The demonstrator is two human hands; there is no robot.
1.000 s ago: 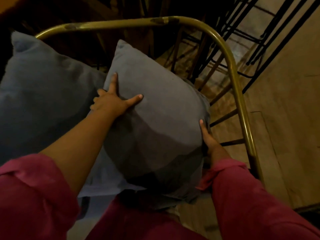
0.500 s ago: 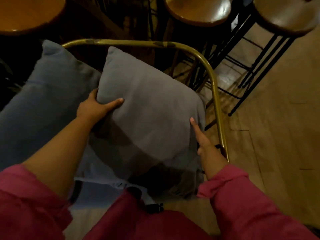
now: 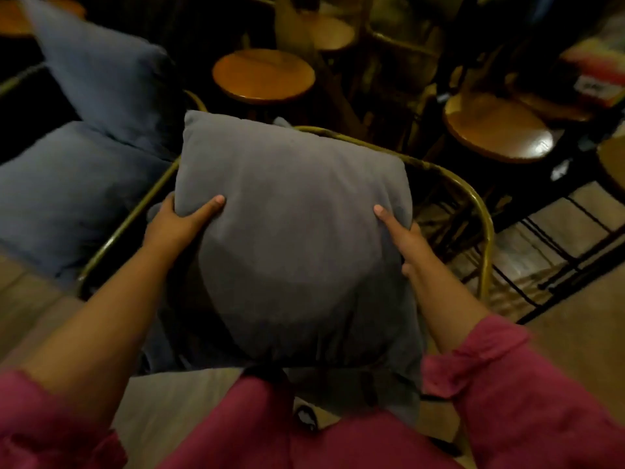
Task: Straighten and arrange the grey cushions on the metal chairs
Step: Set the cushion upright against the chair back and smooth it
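Gripping the grey cushion (image 3: 291, 231) by its sides, left hand (image 3: 176, 225) and right hand (image 3: 402, 238) pinched it, seemingly squaring it against the brass chair frame (image 3: 480, 211).

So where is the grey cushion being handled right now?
Centre of the head view: the grey cushion is gripped between left hand and right hand, above the brass chair frame.

head view, steeply downward, close over grey cushion (image 3: 294, 238) (single camera)

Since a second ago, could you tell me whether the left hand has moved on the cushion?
Yes. The left hand has slid from the cushion's face to its left edge, nearer the brass chair rail.
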